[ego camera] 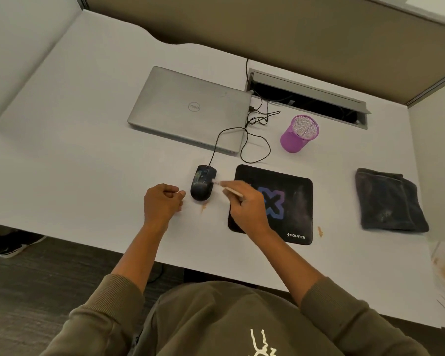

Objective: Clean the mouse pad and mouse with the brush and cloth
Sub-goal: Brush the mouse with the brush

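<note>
A black wired mouse [203, 183] sits on the white desk [88, 155], left of the black mouse pad [293, 199] with a purple X and dusty smears. My right hand [244, 206] holds a thin wooden-handled brush [229, 189]; its pale bristle tip touches the mouse's right side. My left hand [162, 201] rests on the desk just left of the mouse with fingers curled, holding nothing. A dark folded cloth [389, 201], dusty in spots, lies at the right of the pad.
A closed silver laptop [188, 109] lies behind the mouse, its cable [254, 142] looping beside it. A purple mesh pen cup [299, 133] stands behind the pad. An open cable tray [306, 98] is at the back. Small brown crumbs [203, 208] lie near the mouse and another crumb patch [319, 231] lies right of the pad.
</note>
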